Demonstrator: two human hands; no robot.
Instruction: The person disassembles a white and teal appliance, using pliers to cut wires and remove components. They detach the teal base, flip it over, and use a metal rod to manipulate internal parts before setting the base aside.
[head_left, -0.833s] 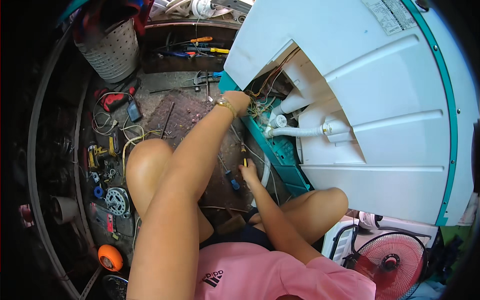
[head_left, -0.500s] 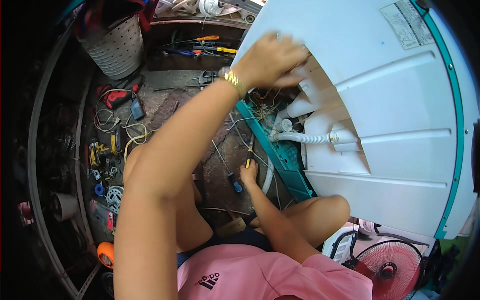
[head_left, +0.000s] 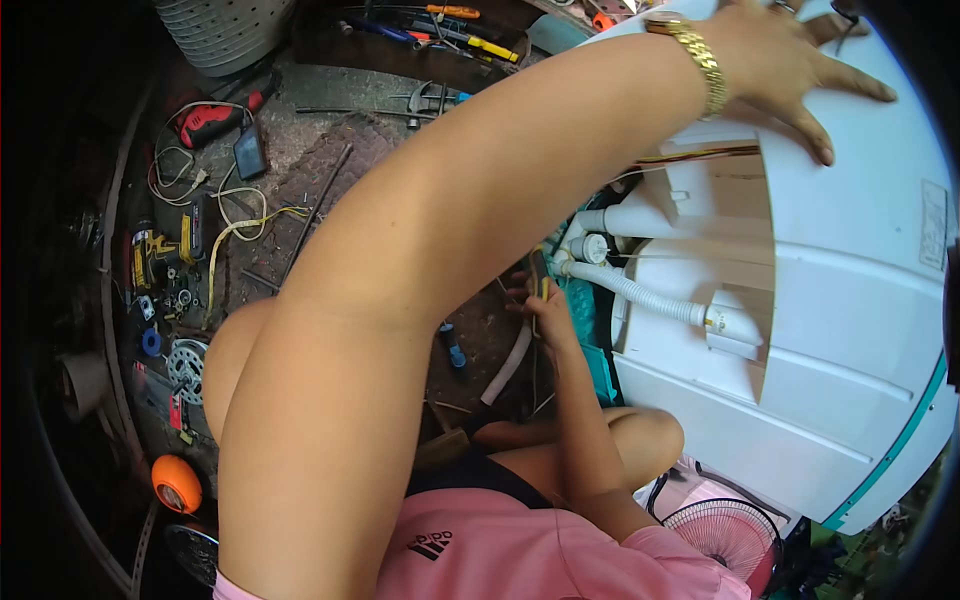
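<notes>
Two hands: left hand (head_left: 790, 70) spread flat on the white washer's (head_left: 850, 300) top edge, right hand (head_left: 545, 310) gripping a thin tool (head_left: 543, 290) beside its base.

A dark, dirty floor (head_left: 330, 90) carries everything. At the upper left of the frame a red tool (head_left: 205, 118) lies beside a small dark box (head_left: 248, 152), with a loose white cord (head_left: 185, 185) just below them. A yellow strap (head_left: 240, 232) curls near a yellow and black tool (head_left: 158, 252) at the left edge. Screwdrivers (head_left: 470, 28) lie along the top. Lower left sit a round metal disc (head_left: 185, 362) and an orange ball-shaped thing (head_left: 176, 483). The tipped white washing machine (head_left: 850, 350) rests on the floor at the right, and a pink fan (head_left: 728, 535) stands at the lower right.
</notes>
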